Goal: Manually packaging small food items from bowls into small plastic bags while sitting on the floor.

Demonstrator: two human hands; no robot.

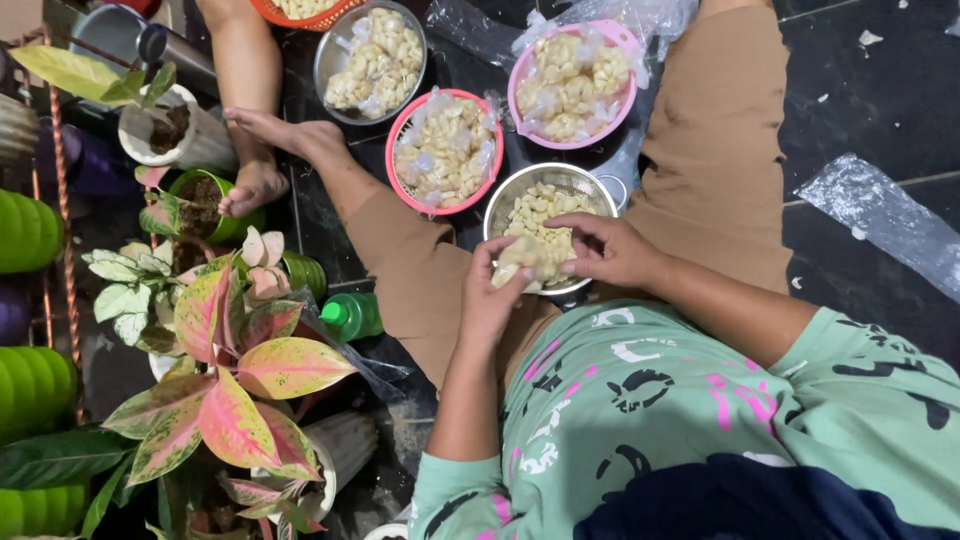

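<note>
The left hand (492, 295) and the right hand (610, 250) were close together. Both held one small clear bag (522, 256) full of pale bits. The fingers were curled around the bag, which sat just over the near edge of a metal strainer (500, 205). The strainer held more loose pale bits and rested right under the hands, between the person's brown trouser legs (715, 150).

Just past the hands stood a red basket (392, 150) and a pink basket (625, 45), both full of little filled bags. Farther off was a metal bowl (325, 50) with more bags. A green bottle (352, 315) lay left of the left hand, near plants (235, 380) with pink leaves.
</note>
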